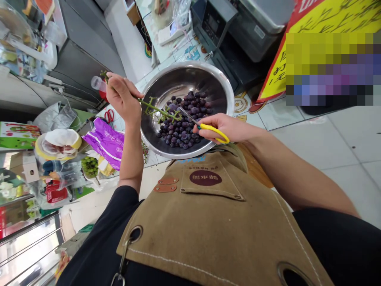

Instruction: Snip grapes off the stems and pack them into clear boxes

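My left hand (124, 95) is closed around a green grape stem (156, 108), held out over the left side of a steel bowl (228, 93). The stem is mostly bare, with short side twigs; a grape or two may still hang near its lower end. In my right hand (222, 126) is a pair of scissors (218, 132) with yellow handles, its blades pointing at the stem's tip. Whether the blades are parted I cannot tell. Many loose dark purple grapes (183, 133) lie in the bowl beneath both hands.
Left of the bowl are a purple bag (105, 141), red-handled scissors (109, 115) and green grapes (89, 166). A dark machine (218, 24) stands behind the bowl. A yellow sign (321, 24) leans at the right. My brown apron (214, 230) touches the bowl's near side.
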`<state>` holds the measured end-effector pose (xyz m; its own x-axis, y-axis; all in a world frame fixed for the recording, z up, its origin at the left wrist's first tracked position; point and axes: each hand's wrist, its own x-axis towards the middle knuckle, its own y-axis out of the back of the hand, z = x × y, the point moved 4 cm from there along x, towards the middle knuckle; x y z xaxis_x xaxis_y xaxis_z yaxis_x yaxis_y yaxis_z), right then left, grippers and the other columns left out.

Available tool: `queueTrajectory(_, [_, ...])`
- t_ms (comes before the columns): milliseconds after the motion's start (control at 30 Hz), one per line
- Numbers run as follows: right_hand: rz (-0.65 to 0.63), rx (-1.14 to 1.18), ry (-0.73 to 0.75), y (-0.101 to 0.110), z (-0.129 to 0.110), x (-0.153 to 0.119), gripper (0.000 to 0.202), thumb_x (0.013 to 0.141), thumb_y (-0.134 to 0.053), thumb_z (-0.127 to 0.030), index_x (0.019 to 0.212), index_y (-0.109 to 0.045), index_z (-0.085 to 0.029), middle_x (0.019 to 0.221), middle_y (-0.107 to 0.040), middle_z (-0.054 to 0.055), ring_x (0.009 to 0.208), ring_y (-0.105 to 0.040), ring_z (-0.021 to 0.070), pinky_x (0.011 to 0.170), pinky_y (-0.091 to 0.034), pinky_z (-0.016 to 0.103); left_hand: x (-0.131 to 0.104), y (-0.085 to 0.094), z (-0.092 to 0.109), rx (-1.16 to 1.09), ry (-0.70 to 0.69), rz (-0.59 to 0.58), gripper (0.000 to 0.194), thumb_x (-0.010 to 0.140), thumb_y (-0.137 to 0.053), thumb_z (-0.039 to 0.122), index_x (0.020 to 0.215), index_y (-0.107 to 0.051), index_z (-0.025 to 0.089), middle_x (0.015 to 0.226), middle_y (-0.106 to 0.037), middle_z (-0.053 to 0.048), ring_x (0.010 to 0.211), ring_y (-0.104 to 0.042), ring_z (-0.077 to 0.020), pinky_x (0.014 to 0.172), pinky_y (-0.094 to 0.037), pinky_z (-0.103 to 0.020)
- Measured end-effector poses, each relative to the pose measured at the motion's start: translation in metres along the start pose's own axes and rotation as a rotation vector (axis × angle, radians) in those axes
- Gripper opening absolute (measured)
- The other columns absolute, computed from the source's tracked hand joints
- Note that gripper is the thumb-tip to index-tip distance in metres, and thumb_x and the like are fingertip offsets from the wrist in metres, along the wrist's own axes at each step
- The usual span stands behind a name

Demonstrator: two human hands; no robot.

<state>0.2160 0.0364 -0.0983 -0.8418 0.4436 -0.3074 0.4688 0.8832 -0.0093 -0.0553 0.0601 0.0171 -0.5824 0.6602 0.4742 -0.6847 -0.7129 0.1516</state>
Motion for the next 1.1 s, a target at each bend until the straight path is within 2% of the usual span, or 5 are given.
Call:
queueTrajectory(100, [0.001,-0.011,0.007,0.010,-0.002,-0.006,0.057,0.091,-0.075,-0.071,0.121,-0.080,-0.023,0.071,-0.059,-0.002,0.061,-0.050,0.0135,0.057,-0.039,0.028,0.010,0.000,-0.008,-0.147,-0.077,-0.021,0.067,0.104,-0.023,0.090,0.081,-0.028,0.027,0.059,-0.023,0.008,0.051,-0.039,-0.0147,0.065,-0.043,-0.031])
queueTrajectory(233, [-0.071,-0.052,0.007,0.019,-0.003,-0.005,0.051,0.091,-0.077,-0.072,0.110,-0.082,-0.024,0.069,-0.059,-0.002,0.064,-0.051,0.0151,0.059,-0.039,0.029,0.010,-0.007,-0.013,-0.292,0.118,-0.189,0.062,0.107,-0.033,0.084,0.079,-0.031,0.029,0.053,-0.026,0.006,0.055,-0.047,-0.0186,0.064,-0.048,-0.031])
queueTrajectory(400, [-0.260,0.035,0.034,0.007,0.004,0.008,0.063,0.093,-0.069,-0.083,0.105,-0.081,-0.022,0.071,-0.062,0.001,0.066,-0.058,0.0179,0.064,-0.048,0.031,-0.009,-0.011,-0.015,-0.416,0.345,-0.381,0.063,0.107,-0.046,0.080,0.075,-0.034,0.027,0.055,-0.027,0.006,0.045,-0.028,-0.0145,0.047,-0.027,-0.030])
queueTrajectory(667, [-0.345,0.179,-0.028,-0.003,0.016,0.015,0.071,0.096,-0.067,-0.083,0.123,-0.079,-0.019,0.077,-0.066,0.001,0.060,-0.055,0.0121,0.056,-0.044,0.025,-0.019,-0.005,-0.021,-0.517,0.474,-0.317,0.070,0.100,-0.044,0.087,0.069,-0.028,0.026,0.050,-0.015,0.008,0.042,-0.033,-0.0122,0.046,-0.024,-0.029])
queueTrajectory(1100, [-0.437,0.001,-0.068,-0.005,-0.018,0.015,0.080,0.092,-0.060,-0.093,0.110,-0.080,-0.018,0.072,-0.064,0.003,0.060,-0.057,0.0144,0.057,-0.048,0.028,-0.030,0.002,-0.005,-0.500,0.215,-0.326,0.072,0.092,-0.063,0.080,0.062,-0.028,0.025,0.053,-0.017,0.010,0.033,-0.026,-0.0057,0.036,-0.026,-0.020])
